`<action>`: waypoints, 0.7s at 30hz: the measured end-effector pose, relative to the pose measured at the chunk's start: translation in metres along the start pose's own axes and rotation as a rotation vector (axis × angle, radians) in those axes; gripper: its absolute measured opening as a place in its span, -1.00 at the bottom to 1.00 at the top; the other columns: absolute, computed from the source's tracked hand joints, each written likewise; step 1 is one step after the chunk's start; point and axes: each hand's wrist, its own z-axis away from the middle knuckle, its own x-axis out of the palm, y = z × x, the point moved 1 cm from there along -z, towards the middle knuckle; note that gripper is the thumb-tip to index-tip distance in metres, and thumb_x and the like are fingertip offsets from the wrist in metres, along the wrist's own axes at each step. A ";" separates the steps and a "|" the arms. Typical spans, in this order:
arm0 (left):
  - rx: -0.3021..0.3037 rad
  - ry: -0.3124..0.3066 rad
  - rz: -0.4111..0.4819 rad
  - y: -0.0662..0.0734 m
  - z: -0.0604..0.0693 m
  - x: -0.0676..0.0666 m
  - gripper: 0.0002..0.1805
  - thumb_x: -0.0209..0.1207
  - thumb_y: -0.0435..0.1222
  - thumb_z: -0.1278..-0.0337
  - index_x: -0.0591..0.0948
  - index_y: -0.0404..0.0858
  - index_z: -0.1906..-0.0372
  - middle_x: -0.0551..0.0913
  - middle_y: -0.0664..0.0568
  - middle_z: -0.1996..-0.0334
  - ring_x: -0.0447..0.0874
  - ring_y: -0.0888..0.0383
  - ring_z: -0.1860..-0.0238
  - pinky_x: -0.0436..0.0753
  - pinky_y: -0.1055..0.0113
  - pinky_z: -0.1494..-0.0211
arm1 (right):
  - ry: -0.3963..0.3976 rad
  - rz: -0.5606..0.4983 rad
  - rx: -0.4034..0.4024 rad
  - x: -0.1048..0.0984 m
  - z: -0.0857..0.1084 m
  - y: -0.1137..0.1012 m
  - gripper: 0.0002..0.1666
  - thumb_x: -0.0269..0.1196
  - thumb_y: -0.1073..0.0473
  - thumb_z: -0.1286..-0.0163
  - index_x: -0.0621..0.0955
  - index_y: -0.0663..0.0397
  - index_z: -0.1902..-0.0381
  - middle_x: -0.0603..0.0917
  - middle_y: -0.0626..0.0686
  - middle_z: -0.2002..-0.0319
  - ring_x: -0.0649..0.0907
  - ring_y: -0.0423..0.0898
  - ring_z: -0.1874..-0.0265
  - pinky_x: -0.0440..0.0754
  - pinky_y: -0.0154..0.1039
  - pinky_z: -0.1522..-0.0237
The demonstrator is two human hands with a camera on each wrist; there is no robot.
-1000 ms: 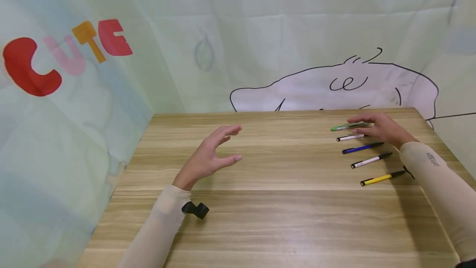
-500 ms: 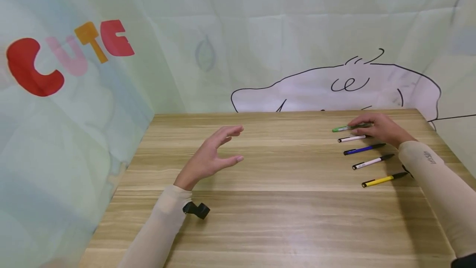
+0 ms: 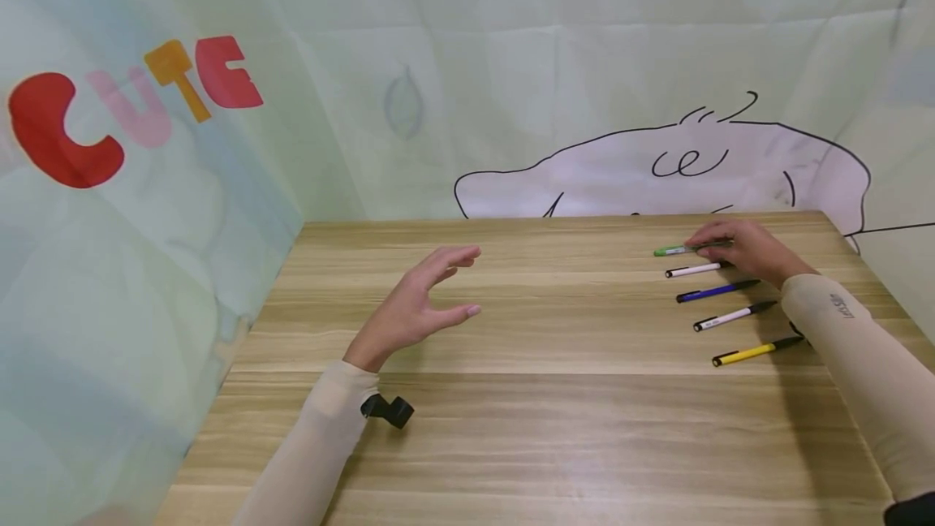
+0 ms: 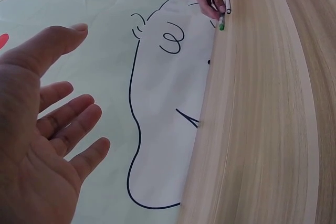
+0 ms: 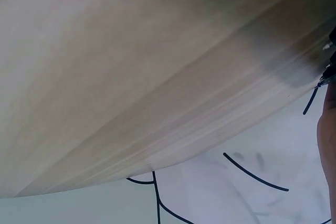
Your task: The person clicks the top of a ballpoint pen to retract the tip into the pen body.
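At the far right of the table my right hand (image 3: 756, 252) pinches a green pen (image 3: 670, 252) between thumb and fingers. The left wrist view also shows this grip, with the green pen's end (image 4: 221, 25) sticking out below the fingertips. Just nearer to me lies a white pen (image 3: 690, 270), its dark end close to the hand. A blue pen (image 3: 712, 292), another white pen (image 3: 726, 318) and a yellow pen (image 3: 748, 353) follow in a column. My left hand (image 3: 412, 307) hovers over the table's left half, thumb and fingers apart, holding nothing.
The wood-grain table (image 3: 570, 428) meets a printed cloth backdrop (image 3: 351, 104) along its back and left edges. A black wrist camera (image 3: 390, 411) sits under the left sleeve. In the right wrist view only a strip of the hand (image 5: 328, 145) shows.
The thumb and fingers of my right hand have drawn together on the green pen. The left hand and the other pens stay as they were.
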 end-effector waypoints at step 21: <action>0.011 0.010 -0.005 -0.001 0.001 -0.002 -0.23 0.44 -0.27 -0.16 0.40 -0.09 -0.47 0.43 0.09 -0.39 0.41 0.09 -0.38 0.41 0.09 -0.49 | -0.042 0.059 -0.072 -0.001 -0.003 -0.002 -0.79 0.28 0.42 -0.40 0.70 0.16 0.05 0.70 0.05 0.13 0.63 -0.17 0.18 0.62 -0.43 0.15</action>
